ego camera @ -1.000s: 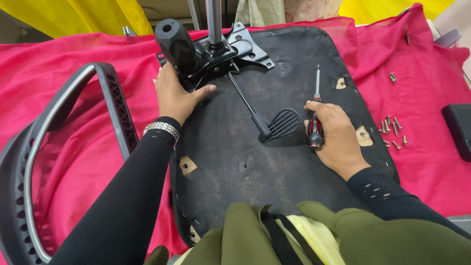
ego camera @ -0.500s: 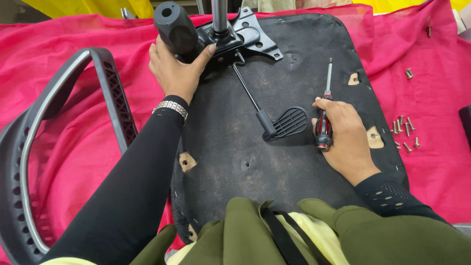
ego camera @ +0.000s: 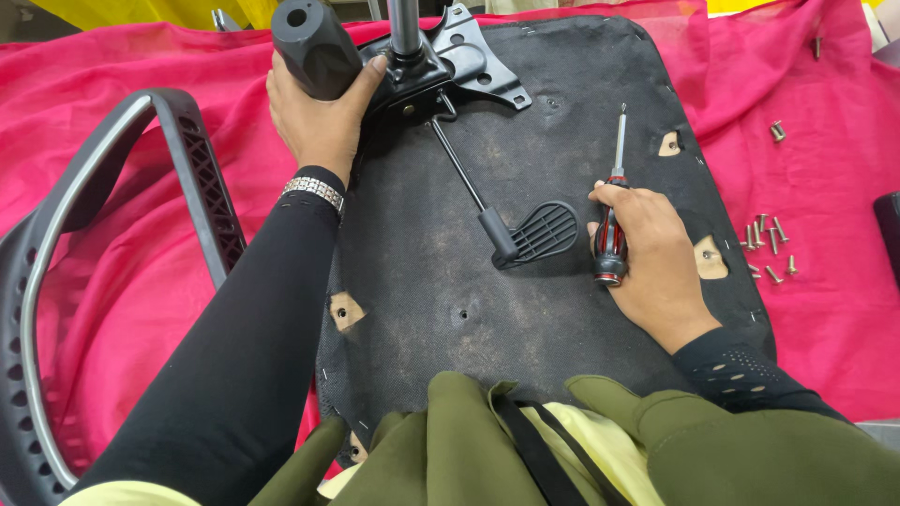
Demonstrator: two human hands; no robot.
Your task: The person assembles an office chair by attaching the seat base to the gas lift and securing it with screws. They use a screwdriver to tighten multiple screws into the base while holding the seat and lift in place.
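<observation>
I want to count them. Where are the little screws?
In the head view, the screws lie loose on the pink cloth, right of the black seat base, beyond the right hand.

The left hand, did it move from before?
Yes. The left hand slid up the seat underside from beside the metal plate onto the black knob.

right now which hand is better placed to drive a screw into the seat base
Right. The right hand already grips the screwdriver on the seat underside, with loose screws beside it. The left hand is occupied on the black knob.
</observation>
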